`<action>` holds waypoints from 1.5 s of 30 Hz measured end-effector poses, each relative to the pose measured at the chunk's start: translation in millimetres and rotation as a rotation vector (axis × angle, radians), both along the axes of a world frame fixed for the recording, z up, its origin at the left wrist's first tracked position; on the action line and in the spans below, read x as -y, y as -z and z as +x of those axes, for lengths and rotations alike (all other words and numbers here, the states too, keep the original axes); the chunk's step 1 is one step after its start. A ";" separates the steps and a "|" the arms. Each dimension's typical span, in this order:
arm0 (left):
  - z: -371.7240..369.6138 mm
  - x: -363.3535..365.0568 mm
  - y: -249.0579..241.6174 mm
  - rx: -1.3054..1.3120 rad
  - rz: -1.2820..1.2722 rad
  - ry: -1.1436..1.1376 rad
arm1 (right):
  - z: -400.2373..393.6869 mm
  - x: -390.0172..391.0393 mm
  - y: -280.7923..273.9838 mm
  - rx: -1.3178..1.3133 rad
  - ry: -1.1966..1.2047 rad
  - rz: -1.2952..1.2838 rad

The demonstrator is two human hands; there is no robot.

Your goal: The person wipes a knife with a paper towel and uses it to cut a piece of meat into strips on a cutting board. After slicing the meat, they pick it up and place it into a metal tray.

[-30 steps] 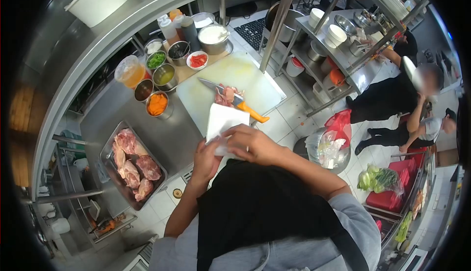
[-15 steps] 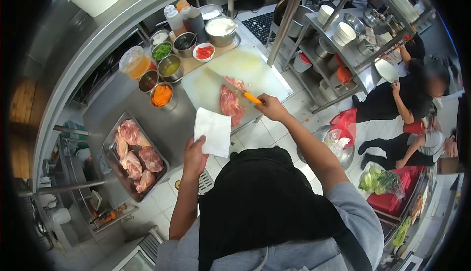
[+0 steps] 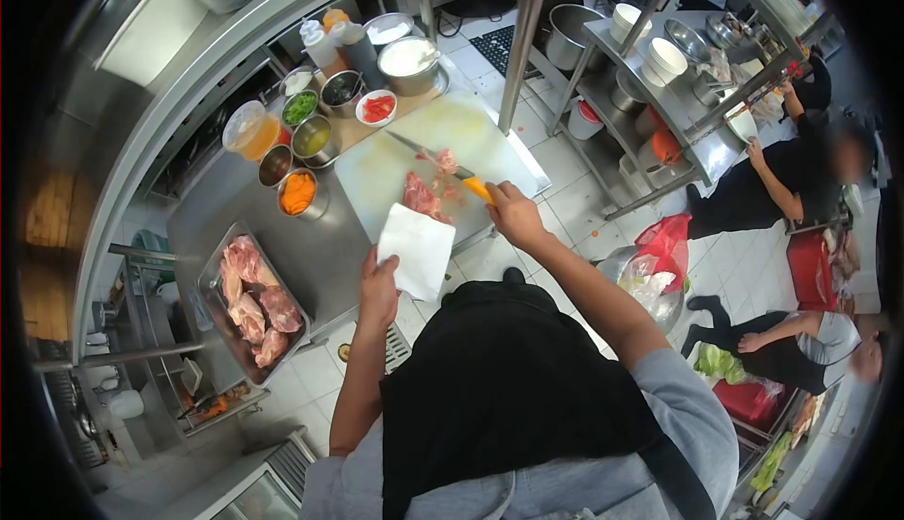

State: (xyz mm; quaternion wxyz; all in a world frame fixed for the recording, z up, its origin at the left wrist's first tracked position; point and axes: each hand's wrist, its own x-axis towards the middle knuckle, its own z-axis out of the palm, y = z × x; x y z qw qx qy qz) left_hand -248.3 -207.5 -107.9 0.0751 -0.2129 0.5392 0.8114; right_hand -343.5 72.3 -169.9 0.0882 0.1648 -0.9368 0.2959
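Note:
In my right hand [image 3: 513, 213] is a kitchen knife [image 3: 414, 144] with an orange-yellow handle, its blade pointing up and left across the cutting board [image 3: 377, 172]. Pieces of raw meat [image 3: 423, 196] lie on the board, on both sides of the blade. My left hand [image 3: 380, 287] grips a white, squarish folded sheet [image 3: 419, 249] by its left edge, fingers behind and thumb in front. The sheet is held over the board's near edge and covers the lower end of the meat in this view.
A metal tray [image 3: 303, 328] of raw chicken pieces sits on the steel counter [image 3: 221, 200] at left. Behind the board stand sauce bottles [image 3: 325, 47], a bowl of carrots [image 3: 298, 195] and other ingredient bowls. Two people [image 3: 777, 176] work at right, beside a steel shelf [image 3: 650, 176].
The white sheet has moved up and right, now overlapping the meat. My knife hand has shifted slightly, and the meat now shows as separate pieces. At right, one person has moved.

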 end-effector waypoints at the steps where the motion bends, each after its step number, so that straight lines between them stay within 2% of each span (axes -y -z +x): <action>1: -3.4 -7.4 5.3 0.036 -0.001 0.029 | -3.1 -3.9 7.6 0.003 -0.001 -0.005; 4: -17.2 -43.9 19.6 0.100 -0.001 0.033 | -15.8 -11.5 17.4 -0.009 -0.087 0.031; 5: -22.5 -55.2 24.0 0.039 0.032 0.072 | -18.8 -15.8 15.7 0.069 -0.098 0.004; 7: -30.2 -80.4 31.2 0.079 0.051 0.074 | -20.6 -26.6 7.9 0.165 -0.110 -0.020; 9: -37.5 -97.8 33.8 0.112 0.070 0.066 | -28.3 -33.3 -4.0 0.421 -0.177 -0.120; 14: -54.1 -119.2 17.2 0.084 0.322 0.149 | -15.2 -45.3 -27.1 0.484 -0.172 -0.247; 16: -56.6 -120.9 -2.8 0.099 0.705 0.227 | -13.3 -50.2 -24.7 0.481 -0.186 -0.252; 17: -56.8 -121.8 -8.4 0.077 0.730 0.245 | -13.1 -51.5 -20.5 0.537 -0.192 -0.292; 19: -59.1 -118.5 6.1 0.062 0.811 0.321 | -12.8 -53.3 -19.2 0.594 -0.203 -0.332; 21: -61.8 -118.8 21.6 0.044 0.893 0.396 | -12.8 -55.8 -23.0 0.735 -0.230 -0.498; 23: -63.0 -125.9 34.3 -0.042 0.621 0.380 | -10.0 -56.9 -26.4 0.738 -0.239 -0.538; 24: -63.8 -129.5 40.2 -0.043 0.624 0.376 | -9.4 -57.1 -26.7 0.740 -0.248 -0.581; 26: -64.3 -135.4 51.2 0.004 0.346 0.250 | -10.2 -59.3 -18.3 0.757 -0.260 -0.581; 27: -66.7 -139.5 49.0 0.001 0.348 0.242 | -11.1 -57.7 -22.3 0.770 -0.270 -0.585; 29: -74.0 -147.4 44.5 0.232 0.174 0.138 | -7.9 -58.4 -30.9 0.793 -0.281 -0.579; 35: -86.5 -160.8 64.8 0.205 0.044 0.166 | -3.3 -66.1 -10.9 0.877 -0.248 -0.650; 37: -89.9 -163.6 71.7 0.221 0.038 0.136 | -3.4 -68.8 -18.7 0.874 -0.240 -0.652; 39: -90.0 -169.4 74.1 0.237 0.034 0.111 | -6.3 -74.4 -34.5 0.849 -0.076 -0.530; 40: -88.5 -172.8 71.9 0.233 -0.013 0.078 | -1.6 -72.3 -50.6 0.850 -0.074 -0.527; 42: -89.6 -172.9 69.3 0.229 -0.057 0.041 | 11.3 -64.6 -82.5 0.329 0.066 -0.380; 43: -89.0 -172.3 69.7 0.213 -0.062 0.037 | 15.5 -59.0 -90.9 0.324 -0.038 -0.439; 45: -88.3 -172.3 65.0 0.193 -0.064 0.047 | 20.1 -48.7 -77.4 0.211 -0.193 -0.237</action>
